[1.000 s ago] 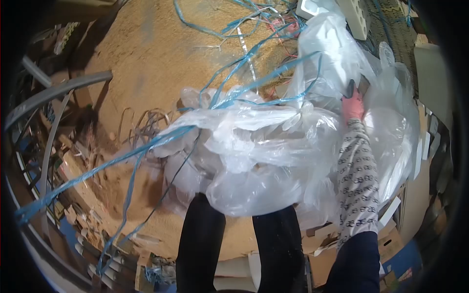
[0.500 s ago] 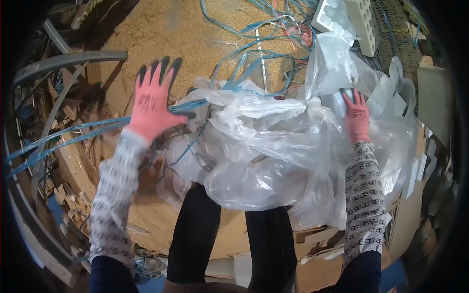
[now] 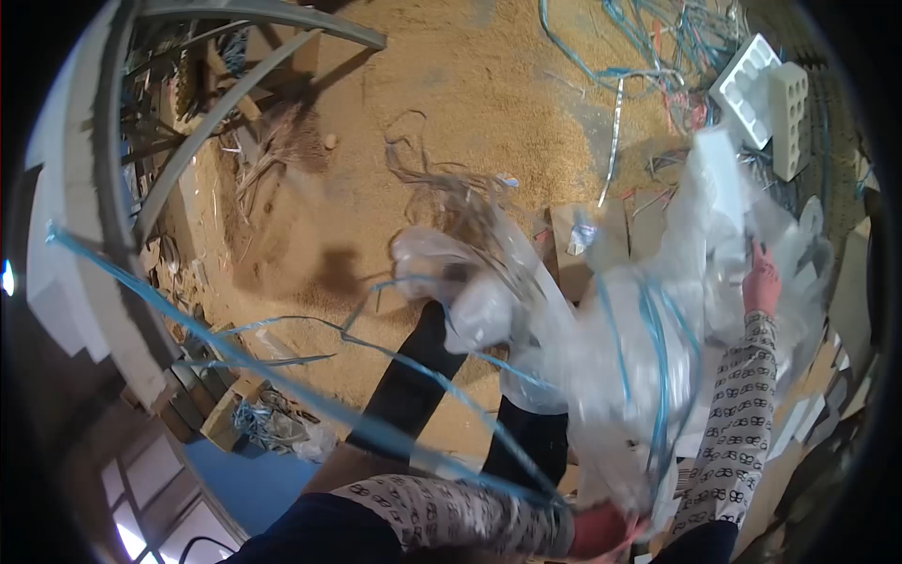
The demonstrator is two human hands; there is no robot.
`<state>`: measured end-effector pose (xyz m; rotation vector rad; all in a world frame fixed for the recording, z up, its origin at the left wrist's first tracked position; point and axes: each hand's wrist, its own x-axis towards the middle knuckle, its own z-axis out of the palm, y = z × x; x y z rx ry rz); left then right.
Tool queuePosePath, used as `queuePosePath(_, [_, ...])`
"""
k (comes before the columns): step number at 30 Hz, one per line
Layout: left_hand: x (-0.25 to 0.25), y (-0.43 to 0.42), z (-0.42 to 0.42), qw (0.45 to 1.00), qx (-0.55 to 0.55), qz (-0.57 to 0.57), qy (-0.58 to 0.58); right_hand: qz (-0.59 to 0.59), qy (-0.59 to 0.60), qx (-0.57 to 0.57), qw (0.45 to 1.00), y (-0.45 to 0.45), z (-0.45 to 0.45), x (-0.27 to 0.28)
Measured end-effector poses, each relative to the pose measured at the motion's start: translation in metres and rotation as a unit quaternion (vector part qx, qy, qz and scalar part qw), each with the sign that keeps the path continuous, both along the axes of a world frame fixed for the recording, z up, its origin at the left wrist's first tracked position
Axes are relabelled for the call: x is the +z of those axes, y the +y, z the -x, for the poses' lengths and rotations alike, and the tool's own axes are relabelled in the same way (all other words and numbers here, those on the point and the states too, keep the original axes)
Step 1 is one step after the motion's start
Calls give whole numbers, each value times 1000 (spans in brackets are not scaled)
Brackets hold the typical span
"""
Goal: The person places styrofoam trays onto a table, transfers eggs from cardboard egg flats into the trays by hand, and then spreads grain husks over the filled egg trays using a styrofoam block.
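Note:
A bundle of clear plastic film (image 3: 601, 348) hangs in front of my legs, blurred by motion. My left hand (image 3: 606, 529), in a pink glove, is drawn across my body to the lower right, closed on the gathered film. Blue plastic strapping (image 3: 395, 437) runs from near that hand to the upper left, and more strands lie over the film. On the right, my right hand (image 3: 762, 282), also pink-gloved, is closed on the film's upper part; film partly hides its fingertips. A white flat piece (image 3: 719, 179) shows among the film above it.
White foam trays with holes (image 3: 749, 91) lie at the upper right near tangled blue strapping (image 3: 648, 47). Sawdust-coloured floor (image 3: 470, 85) spreads ahead. Curved grey metal bars (image 3: 221, 117) stand at left. Brown strands (image 3: 451, 188) and cardboard (image 3: 573, 249) lie on the floor.
My left hand has gone from open at the upper left to closed at the lower right. The film and strapping have moved with it; the view has shifted and brown strands are uncovered.

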<state>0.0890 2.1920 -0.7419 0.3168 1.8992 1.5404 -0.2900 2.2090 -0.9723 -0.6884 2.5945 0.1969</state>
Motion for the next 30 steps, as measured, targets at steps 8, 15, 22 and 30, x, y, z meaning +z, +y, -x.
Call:
queuePosePath(8, [-12, -50, -102, 739, 494, -255, -381, 158, -48, -10, 986, -24, -48, -1])
queuePosePath(15, [69, -314, -138, 827, 111, 511, -206, 77, -281, -167, 942, -44, -121, -66])
queuePosePath(22, [158, -336, -263, 739, 96, 607, -275, -13, -152, 63, 986, -31, -173, -73])
queuePosePath(30, [217, -344, -306, 477, 669, 508, -259, -4, -71, 71, 995, 41, -195, -132])
